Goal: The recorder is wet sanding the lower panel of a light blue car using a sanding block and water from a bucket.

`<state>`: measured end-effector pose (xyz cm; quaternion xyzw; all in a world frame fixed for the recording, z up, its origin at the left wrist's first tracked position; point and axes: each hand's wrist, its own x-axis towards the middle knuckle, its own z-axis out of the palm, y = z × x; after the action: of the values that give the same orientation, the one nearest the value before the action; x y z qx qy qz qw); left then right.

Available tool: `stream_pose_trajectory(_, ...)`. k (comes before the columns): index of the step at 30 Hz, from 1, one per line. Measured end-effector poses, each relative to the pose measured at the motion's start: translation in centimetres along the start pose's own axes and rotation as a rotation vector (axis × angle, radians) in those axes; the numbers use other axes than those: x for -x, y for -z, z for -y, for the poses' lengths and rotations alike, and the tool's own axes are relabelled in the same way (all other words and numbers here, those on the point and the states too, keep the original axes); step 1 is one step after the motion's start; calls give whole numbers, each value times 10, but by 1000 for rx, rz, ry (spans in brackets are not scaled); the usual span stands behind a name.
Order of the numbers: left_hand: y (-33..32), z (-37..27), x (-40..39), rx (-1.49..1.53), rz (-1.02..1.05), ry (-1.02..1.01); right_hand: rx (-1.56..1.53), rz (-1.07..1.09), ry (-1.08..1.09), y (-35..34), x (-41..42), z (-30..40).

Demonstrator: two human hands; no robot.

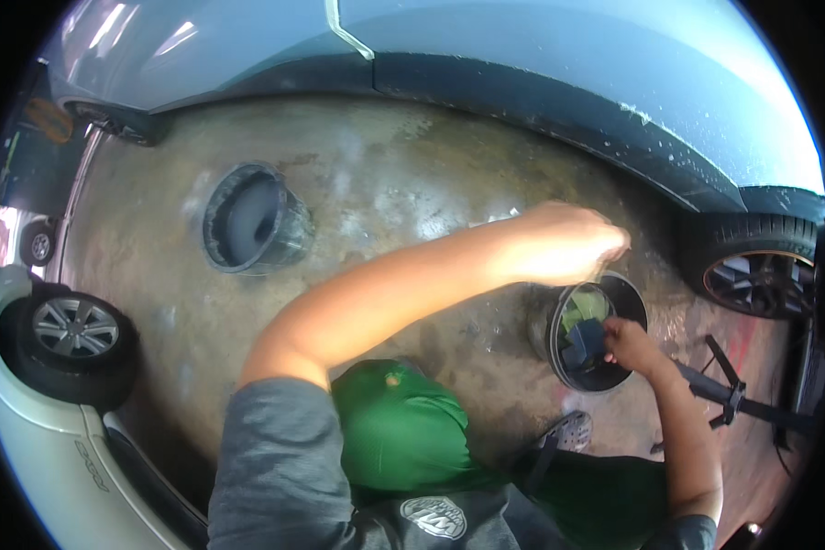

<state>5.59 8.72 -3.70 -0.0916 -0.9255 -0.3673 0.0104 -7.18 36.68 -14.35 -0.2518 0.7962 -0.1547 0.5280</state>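
Note:
In front of me a dark bucket [542, 323] holds yellow-green pieces [586, 306] and a dark blue sponge-like block [583, 344]. My right hand [631, 344] reaches over the rim, its bent fingers at the edge of the blue block, apparently gripping it. Across my body stretches my left arm, and my left hand [570, 240] is above the bucket's far side. That hand is blurred, with its fingers turned down and curled; whether it holds anything does not show.
A second dark bucket [289, 223] with cloudy liquid stands to the left. Ahead runs a light blue car [522, 41], its wheel [756, 268] to the right. Another car's wheel [75, 330] is at left. A black stand [735, 395] is beside my right arm. The concrete floor [399, 179] has wet patches.

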Motion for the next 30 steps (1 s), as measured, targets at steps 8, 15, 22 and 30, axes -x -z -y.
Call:
stream_pose_trajectory(8,113,146,295,-235,-798,888,162,-157,208,17,-1,-10)
stream_pose_trajectory(15,71,153,229,126,-722,678,-586,-207,63,37,25,71)
stream_pose_trajectory(22,-35,63,37,705,-25,389,-933,-189,214,26,77,133)
stream_pose_trajectory(30,-17,18,-6,1147,102,281,-909,-451,255,23,92,120)
